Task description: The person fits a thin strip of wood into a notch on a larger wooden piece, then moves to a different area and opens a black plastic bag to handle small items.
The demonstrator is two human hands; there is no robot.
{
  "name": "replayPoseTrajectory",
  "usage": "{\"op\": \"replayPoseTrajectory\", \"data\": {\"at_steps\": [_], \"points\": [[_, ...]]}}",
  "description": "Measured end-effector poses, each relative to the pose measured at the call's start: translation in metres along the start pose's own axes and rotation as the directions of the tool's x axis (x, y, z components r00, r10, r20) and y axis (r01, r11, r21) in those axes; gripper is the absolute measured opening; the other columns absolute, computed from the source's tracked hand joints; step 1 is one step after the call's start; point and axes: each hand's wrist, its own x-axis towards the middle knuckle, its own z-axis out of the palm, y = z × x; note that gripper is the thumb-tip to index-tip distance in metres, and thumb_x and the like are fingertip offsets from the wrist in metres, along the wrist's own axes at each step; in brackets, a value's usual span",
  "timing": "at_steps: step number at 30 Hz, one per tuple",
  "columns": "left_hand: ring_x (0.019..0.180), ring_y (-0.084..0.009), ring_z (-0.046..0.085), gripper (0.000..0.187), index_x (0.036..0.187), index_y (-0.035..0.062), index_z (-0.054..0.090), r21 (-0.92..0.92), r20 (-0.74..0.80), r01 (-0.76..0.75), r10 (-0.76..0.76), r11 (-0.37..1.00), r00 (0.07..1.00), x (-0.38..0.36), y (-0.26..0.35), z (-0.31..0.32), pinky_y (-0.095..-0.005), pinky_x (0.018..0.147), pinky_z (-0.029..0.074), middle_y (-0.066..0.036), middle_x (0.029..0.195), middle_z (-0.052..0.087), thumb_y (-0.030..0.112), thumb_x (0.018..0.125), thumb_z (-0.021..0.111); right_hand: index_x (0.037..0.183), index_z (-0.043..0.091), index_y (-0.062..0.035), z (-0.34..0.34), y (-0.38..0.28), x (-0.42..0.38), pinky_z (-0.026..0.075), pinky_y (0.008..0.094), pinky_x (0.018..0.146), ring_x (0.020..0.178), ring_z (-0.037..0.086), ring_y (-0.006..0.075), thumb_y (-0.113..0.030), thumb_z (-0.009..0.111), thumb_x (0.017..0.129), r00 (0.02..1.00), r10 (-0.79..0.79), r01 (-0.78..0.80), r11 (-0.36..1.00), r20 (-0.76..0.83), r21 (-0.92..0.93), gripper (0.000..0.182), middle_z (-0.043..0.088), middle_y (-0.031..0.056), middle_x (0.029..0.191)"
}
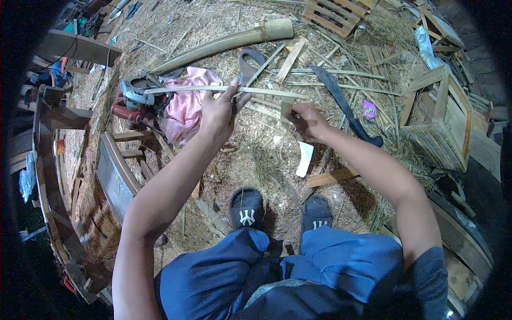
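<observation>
A long, thin bamboo strip (176, 89) lies crosswise in my left hand (218, 109), its fingers closed around it near the middle. My right hand (309, 120) pinches a small, flat, greyish-brown rectangular piece (287, 106) whose upper edge meets the strip toward its right end; I cannot tell what material it is. A machete (333, 88) with a black handle rests on the ground beyond my right hand. Pink cloth (186, 104) lies beneath the strip's left part, beside a red and grey power tool (130, 104). A dark looped band (248, 66) sits just past my left hand.
Shavings cover the ground around my sandals (247, 208). A thick bamboo pole (229, 45) lies ahead, with several loose strips near it. Wooden frames (440, 117) stand at right, a framed panel (114, 173) at left. White paper (305, 159) and a wood offcut (333, 177) lie nearby.
</observation>
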Motion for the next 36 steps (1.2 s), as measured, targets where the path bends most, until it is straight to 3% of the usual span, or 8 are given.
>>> {"op": "replayPoseTrajectory", "data": {"at_steps": [2,9,15,18,20,26,29,36], "points": [[0.099,-0.0276,0.069,0.035,0.118,-0.003,0.041,-0.002,0.013,0.01,-0.01,1.0,1.0,0.003,-0.002,-0.002,-0.0428,0.087,0.067,-0.017,0.111,0.06,0.005,0.097,0.068,0.086,0.064,-0.0009,0.004,0.007,0.002,0.047,0.0412,0.066,0.069,0.062,0.0298,-0.024,0.066,0.088,0.985,-0.16,0.15,0.978,-0.059,-0.142,0.023,0.06,0.0187,0.072],[0.099,-0.0271,0.069,0.032,0.115,-0.0045,0.043,0.019,0.006,0.01,-0.01,1.0,1.0,-0.002,-0.004,0.006,-0.0406,0.089,0.067,-0.017,0.111,0.062,0.006,0.098,0.067,0.085,0.066,-0.0022,0.002,0.012,0.003,0.047,0.0397,0.064,0.068,0.063,0.0224,-0.024,0.066,0.089,0.998,-0.054,0.055,0.998,-0.023,0.016,0.022,0.061,0.0169,0.07],[0.089,-0.0267,0.07,0.044,0.126,-0.0035,0.035,-0.028,0.02,-0.006,0.007,1.0,1.0,-0.003,-0.009,0.012,-0.0404,0.079,0.069,-0.018,0.107,0.059,0.0,0.096,0.067,0.086,0.067,-0.0031,0.012,0.024,0.006,0.047,0.0373,0.063,0.066,0.058,0.0171,-0.02,0.068,0.087,0.983,-0.154,0.128,0.964,-0.096,-0.234,0.017,0.059,0.0119,0.068],[0.099,-0.0266,0.069,0.042,0.123,-0.0019,0.037,0.017,0.021,-0.03,0.03,0.999,0.999,-0.007,-0.01,0.013,-0.0413,0.088,0.067,-0.016,0.112,0.061,0.005,0.096,0.069,0.087,0.069,-0.0042,0.014,0.034,0.007,0.048,0.0387,0.063,0.066,0.062,0.0209,-0.022,0.069,0.087,0.989,-0.089,0.086,0.996,-0.117,-0.03,0.018,0.063,0.0142,0.07],[0.1,-0.0268,0.069,0.043,0.124,-0.0011,0.037,-0.001,0.001,-0.027,0.027,1.0,1.0,-0.009,-0.011,0.015,-0.0416,0.088,0.067,-0.016,0.112,0.061,0.004,0.096,0.069,0.097,0.072,-0.006,0.01,0.035,0.006,0.054,0.0409,0.075,0.085,0.07,0.0278,-0.021,0.072,0.093,1.0,0.022,-0.021,0.997,0.01,-0.077,0.015,0.07,0.0174,0.089],[0.1,-0.0282,0.069,0.042,0.124,0.0002,0.039,-0.025,0.01,-0.011,0.011,1.0,1.0,-0.009,-0.014,0.015,-0.0418,0.087,0.067,-0.016,0.112,0.06,0.004,0.096,0.07,0.089,0.07,-0.0047,0.001,0.005,0.009,0.052,0.0453,0.069,0.081,0.071,0.0381,-0.038,0.068,0.088,0.999,0.04,-0.042,0.954,-0.014,-0.297,0.034,0.069,0.0235,0.082],[0.098,-0.0288,0.069,0.041,0.122,0.0,0.04,-0.027,-0.004,-0.014,0.014,1.0,1.0,-0.006,-0.012,0.015,-0.0419,0.087,0.067,-0.016,0.112,0.06,0.004,0.096,0.07,0.099,0.071,-0.0049,-0.001,-0.009,0.008,0.052,0.045,0.076,0.087,0.069,0.0395,-0.03,0.071,0.092,0.99,0.138,-0.124,0.934,0.02,-0.335,0.026,0.07,0.0231,0.092],[0.096,-0.029,0.07,0.035,0.117,-0.0007,0.041,-0.056,0.006,0.015,-0.015,0.998,1.0,-0.012,-0.012,0.019,-0.0413,0.087,0.067,-0.017,0.111,0.061,0.004,0.096,0.069,0.091,0.07,-0.0048,0.0,0.0,0.008,0.053,0.0477,0.074,0.086,0.069,0.0427,-0.044,0.065,0.09,1.0,-0.006,-0.004,0.946,-0.028,-0.324,0.04,0.07,0.0233,0.086]]}}
